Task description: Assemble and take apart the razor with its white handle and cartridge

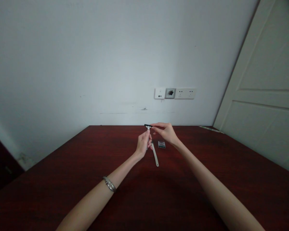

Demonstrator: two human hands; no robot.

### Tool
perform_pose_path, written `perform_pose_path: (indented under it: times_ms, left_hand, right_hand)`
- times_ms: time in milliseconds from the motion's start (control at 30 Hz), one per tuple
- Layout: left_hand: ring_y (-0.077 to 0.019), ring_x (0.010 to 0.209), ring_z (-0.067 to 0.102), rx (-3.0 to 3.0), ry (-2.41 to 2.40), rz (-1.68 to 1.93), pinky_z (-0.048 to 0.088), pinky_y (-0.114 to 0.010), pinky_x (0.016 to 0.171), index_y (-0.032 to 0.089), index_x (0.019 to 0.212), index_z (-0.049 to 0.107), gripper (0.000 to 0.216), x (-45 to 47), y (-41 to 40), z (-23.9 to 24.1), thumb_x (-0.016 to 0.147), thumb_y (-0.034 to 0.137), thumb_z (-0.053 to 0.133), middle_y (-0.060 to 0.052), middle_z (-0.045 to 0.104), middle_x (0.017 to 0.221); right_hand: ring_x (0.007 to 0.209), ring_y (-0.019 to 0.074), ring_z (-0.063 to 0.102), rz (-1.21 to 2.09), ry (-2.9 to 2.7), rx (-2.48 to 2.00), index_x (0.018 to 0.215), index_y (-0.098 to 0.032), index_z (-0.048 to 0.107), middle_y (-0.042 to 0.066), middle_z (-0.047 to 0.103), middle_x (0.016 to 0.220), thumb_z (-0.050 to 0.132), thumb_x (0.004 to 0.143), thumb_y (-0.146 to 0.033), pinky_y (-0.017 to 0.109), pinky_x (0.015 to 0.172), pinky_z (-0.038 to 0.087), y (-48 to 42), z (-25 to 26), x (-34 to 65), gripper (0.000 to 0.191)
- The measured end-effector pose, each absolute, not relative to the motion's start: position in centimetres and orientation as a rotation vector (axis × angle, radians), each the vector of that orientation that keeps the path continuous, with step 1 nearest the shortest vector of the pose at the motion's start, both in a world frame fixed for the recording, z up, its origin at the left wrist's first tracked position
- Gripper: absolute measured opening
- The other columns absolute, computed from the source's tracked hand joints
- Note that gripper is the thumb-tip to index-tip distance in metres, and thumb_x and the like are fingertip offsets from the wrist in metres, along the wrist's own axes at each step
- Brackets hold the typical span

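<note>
My left hand (143, 142) is closed around the handle of a razor (148, 127), holding it upright above the table. At its top sits a narrow black head (147, 125), lying crosswise. The fingertips of my right hand (166, 131) pinch the right end of that head. Below the hands, a long pale strip-like handle (155, 155) with a small hole at its near end lies on the table; my left fingers partly cover its far end. Just right of it rests a small clear and dark case (161, 144), its contents too small to make out.
The dark red wooden table (144, 199) reaches back to a pale wall (110, 64) with sockets (183, 93) on it. A flat pale strip (211, 129) lies at the back right edge, beside a white panelled door (267, 96).
</note>
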State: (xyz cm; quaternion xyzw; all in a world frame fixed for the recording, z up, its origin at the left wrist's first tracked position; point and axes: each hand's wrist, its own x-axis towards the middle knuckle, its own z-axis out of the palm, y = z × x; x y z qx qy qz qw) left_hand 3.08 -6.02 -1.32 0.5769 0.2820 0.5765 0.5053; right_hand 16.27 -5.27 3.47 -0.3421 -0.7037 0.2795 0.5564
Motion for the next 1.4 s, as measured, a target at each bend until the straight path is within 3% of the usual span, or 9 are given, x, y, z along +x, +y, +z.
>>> perform_pose_path:
  times_ms: [300,967,1400]
  left_hand:
    - [-0.0022,0.029,0.022,1.316,0.729,1.472,0.017,-0.016,0.031,0.018,0.059,0.035,0.048,3.3,-6.4,-1.3,0.078,0.061,0.044,0.010,0.025,0.039]
    - [-0.0019,0.029,0.020,1.264,0.673,1.490,0.012,-0.015,0.032,0.017,0.055,0.036,0.049,3.5,-7.1,-1.1,0.076,0.061,0.047,0.009,0.025,0.038]
    - [-0.0031,0.035,0.023,1.377,0.684,1.587,0.017,-0.017,0.036,0.017,0.057,0.037,0.046,3.6,-7.9,-1.2,0.079,0.056,0.047,0.008,0.029,0.042]
  right_hand:
    - [0.058,0.0144,0.064,0.669,-1.665,-0.788,0.091,-0.014,0.071,0.008,0.071,0.084,0.063,0.071,-0.030,0.026,0.056,0.053,-5.3,3.3,16.1,0.027]
    - [0.058,0.0155,0.066,0.742,-1.570,-0.791,0.094,-0.013,0.070,0.009,0.072,0.085,0.066,0.069,-0.034,0.027,0.056,0.054,-5.2,3.6,16.5,0.033]
    - [0.054,0.0148,0.065,0.795,-1.620,-0.770,0.091,-0.013,0.071,0.008,0.072,0.080,0.070,0.066,-0.033,0.029,0.056,0.054,-5.9,4.8,16.7,0.032]
